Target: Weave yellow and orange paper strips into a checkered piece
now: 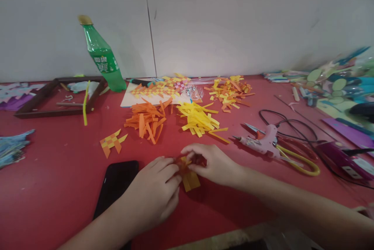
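Low over the red table, a small yellow-and-orange woven paper piece (191,181) is between my two hands. My left hand (159,187) curls over its left side, and the fingertips are pressed on it. From the right, my right hand (217,164) pinches at its upper part with thumb and forefinger. The fingers partly hide the piece. A woven paper fish (111,141) lies to the left, beyond a black phone (119,180) that is partly covered by my left arm. Just beyond my hands are piles of orange paper strips (146,119) and yellow paper strips (198,117).
A pink glue gun (267,141) and yellow-handled scissors (309,170) lie right, near a black cord (295,137). Several woven fish (157,89) are at the back. A green bottle (106,63) stands by a brown frame (35,111). Mixed craft pieces (339,86) fill the far right.
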A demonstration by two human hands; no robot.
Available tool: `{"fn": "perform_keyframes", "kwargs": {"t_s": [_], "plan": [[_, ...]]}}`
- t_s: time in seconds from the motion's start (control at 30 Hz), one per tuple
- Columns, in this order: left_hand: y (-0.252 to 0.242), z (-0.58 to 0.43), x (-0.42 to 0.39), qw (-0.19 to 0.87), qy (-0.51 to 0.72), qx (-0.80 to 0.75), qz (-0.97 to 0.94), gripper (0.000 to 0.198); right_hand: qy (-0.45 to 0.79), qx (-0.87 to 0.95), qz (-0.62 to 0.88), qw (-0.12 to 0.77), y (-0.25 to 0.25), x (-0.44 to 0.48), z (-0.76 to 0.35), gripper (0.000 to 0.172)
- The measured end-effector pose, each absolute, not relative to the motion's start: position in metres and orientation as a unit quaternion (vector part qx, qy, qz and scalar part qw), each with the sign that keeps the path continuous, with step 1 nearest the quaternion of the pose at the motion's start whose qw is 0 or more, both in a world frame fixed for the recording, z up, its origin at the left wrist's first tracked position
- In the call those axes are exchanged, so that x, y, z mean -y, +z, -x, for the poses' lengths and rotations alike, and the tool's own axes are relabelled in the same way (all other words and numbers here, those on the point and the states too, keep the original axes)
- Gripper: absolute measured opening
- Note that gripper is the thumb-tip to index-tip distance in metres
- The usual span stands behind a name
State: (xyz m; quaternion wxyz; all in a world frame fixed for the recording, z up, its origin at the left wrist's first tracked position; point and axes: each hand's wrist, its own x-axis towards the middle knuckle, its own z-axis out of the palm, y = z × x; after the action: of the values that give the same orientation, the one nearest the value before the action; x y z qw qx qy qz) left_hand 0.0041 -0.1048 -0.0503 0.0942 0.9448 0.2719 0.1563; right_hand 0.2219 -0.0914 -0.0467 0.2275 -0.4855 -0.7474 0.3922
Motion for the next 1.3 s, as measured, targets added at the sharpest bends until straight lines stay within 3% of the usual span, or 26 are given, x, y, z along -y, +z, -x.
{"fn": "perform_keyframes", "kwargs": {"t_s": [0.17, 0.37, 0.7, 1.1, 1.3], "plan": [[-0.050, -0.004, 0.105, 0.100, 0.151, -0.273, -0.945, 0.022, 0.303, 0.818, 0.435, 0.223, -0.050, 0.092, -0.224, 0.015], [-0.049, -0.003, 0.105, 0.108, 0.143, -0.275, -0.945, 0.023, 0.285, 0.840, 0.395, 0.238, -0.055, 0.094, -0.227, 0.022], [-0.049, -0.003, 0.105, 0.103, 0.139, -0.272, -0.947, 0.026, 0.277, 0.862, 0.333, 0.264, -0.061, 0.098, -0.231, 0.013], [-0.049, -0.003, 0.104, 0.089, 0.141, -0.265, -0.950, 0.030, 0.180, 0.909, 0.240, 0.288, -0.065, 0.099, -0.235, 0.012], [-0.050, -0.002, 0.106, 0.088, 0.140, -0.266, -0.950, 0.030, 0.160, 0.929, 0.168, 0.290, -0.061, 0.104, -0.241, 0.045]]}}
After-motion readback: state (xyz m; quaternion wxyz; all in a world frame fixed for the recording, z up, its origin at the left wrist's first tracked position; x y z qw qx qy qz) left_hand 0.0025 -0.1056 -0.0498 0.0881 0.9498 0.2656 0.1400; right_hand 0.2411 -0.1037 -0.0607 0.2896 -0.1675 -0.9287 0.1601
